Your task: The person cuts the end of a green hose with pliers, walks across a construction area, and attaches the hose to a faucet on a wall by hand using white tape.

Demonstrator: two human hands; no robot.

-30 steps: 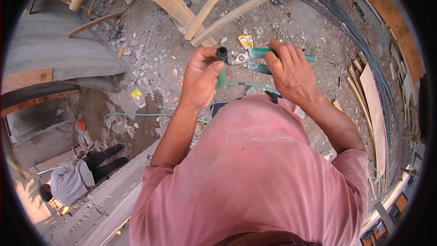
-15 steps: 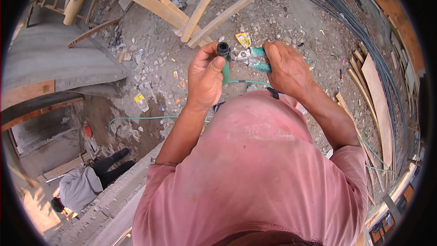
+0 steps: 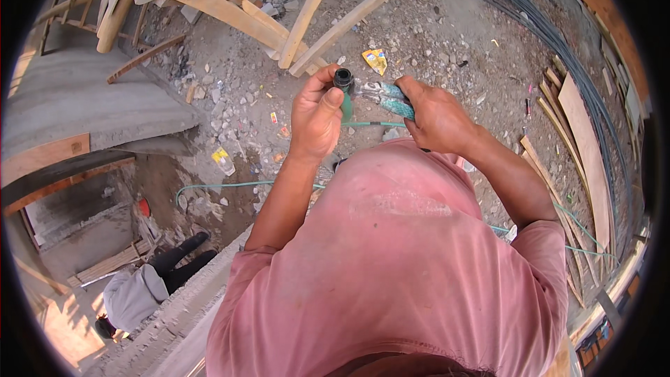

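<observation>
Firmly wrapped, fingers and thumb of the left hand (image 3: 313, 126) close round a green tube (image 3: 347, 107), held upright just beyond the pink shirt (image 3: 391, 251); its black collar (image 3: 343, 79) pokes above the thumb, round, with a dark open mouth. Across to the right, the right hand (image 3: 440, 119) clasps pliers (image 3: 396, 106), teal handles worn and pale-flecked, narrow gap between them, grey head aimed left at the collar; whether it bites, I cannot tell! Farther off, a yellow wrapper (image 3: 375, 61) lies on the dirt (image 3: 419, 35), with long boards (image 3: 581, 146) over on the right
</observation>
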